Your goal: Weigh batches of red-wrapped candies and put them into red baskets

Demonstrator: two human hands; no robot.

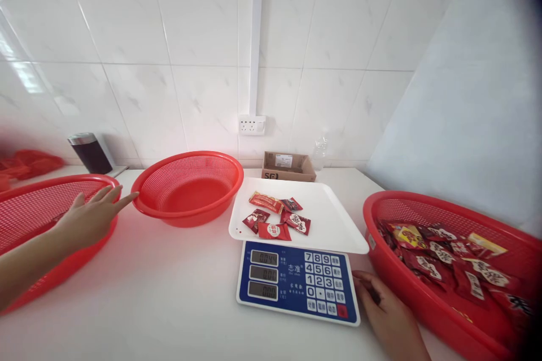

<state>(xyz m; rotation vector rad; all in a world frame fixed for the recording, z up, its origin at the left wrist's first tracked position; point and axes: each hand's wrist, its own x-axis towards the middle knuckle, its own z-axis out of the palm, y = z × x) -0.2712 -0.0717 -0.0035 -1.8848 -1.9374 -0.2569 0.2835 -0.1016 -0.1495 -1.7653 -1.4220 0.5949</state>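
Head view: five packets (274,230) are on the scale (295,279), more in the right basket (444,324). Left hand (87,220) spreads open, empty, by the left basket (29,211); right hand (392,316) half-curls beside the scale, grip unclear.

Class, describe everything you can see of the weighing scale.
The scale sits on the white table, its front panel blue with a pale, plastic-looking rim. Three grey displays showing digits stand left of a white-keyed keypad with one red key. Above, its white tray bears small wrapped packets. The right hand is at its right edge; contact is unclear.
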